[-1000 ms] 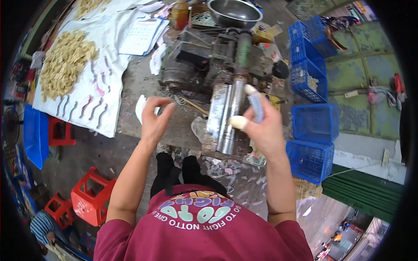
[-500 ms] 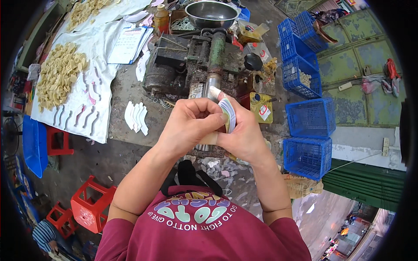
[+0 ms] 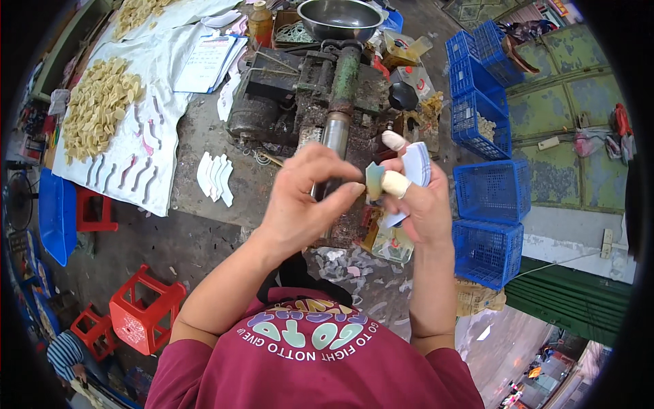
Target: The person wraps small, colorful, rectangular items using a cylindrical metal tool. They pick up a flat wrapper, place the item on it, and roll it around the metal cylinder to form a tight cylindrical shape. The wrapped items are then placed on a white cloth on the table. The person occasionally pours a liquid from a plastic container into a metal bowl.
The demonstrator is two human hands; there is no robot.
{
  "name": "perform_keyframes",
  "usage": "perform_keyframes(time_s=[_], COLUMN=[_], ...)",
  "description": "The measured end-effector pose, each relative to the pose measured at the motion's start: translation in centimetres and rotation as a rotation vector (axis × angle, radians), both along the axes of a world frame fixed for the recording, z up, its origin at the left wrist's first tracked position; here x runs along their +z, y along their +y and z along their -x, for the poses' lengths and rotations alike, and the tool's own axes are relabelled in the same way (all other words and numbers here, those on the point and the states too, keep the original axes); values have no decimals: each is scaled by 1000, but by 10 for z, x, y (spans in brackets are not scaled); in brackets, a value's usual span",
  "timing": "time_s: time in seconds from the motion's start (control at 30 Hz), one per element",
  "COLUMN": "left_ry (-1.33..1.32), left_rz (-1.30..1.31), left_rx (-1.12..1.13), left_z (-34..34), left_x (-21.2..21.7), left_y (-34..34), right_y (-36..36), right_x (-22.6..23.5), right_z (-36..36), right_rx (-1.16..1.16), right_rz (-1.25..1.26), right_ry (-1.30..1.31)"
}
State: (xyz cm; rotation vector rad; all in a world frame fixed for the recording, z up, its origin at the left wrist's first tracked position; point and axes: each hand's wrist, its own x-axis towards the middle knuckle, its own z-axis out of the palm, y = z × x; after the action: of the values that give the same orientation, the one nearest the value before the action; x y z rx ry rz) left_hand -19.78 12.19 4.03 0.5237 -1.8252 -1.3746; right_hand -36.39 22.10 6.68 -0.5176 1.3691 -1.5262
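Note:
My right hand, with pale finger covers on its thumb and a finger, grips a small stack of curved white pieces. By its covered thumb is a small yellowish-green curved piece. My left hand is just left of that piece, thumb and forefinger bent towards each other with a narrow gap, and nothing shows between them. Both hands are over the front of a grimy machine with a shiny metal cylinder. Several curved white strips lie on the bench to the left.
A white cloth at left bears a heap of yellowish pieces and thin curved strips. Beside it is a clipboard. A steel bowl stands behind the machine. Blue crates line the right; red stools stand lower left.
My hands were together around the stack and have drawn apart. The right one has moved right with the stack, and the yellowish-green piece now shows by its thumb.

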Motion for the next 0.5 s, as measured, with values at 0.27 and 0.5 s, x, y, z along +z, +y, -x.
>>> perform_keyframes(time_s=[0.27,0.5], left_ry=[-330,-135], left_rz=[77,-304], left_rx=[254,297], left_z=[-29,-44], left_x=[-62,-89], left_y=[-17,-36], right_y=[-29,-39], right_x=[-39,-36], right_z=[-8,-11], right_rx=[160,45], right_rz=[-360,-322], right_ry=[704,671])
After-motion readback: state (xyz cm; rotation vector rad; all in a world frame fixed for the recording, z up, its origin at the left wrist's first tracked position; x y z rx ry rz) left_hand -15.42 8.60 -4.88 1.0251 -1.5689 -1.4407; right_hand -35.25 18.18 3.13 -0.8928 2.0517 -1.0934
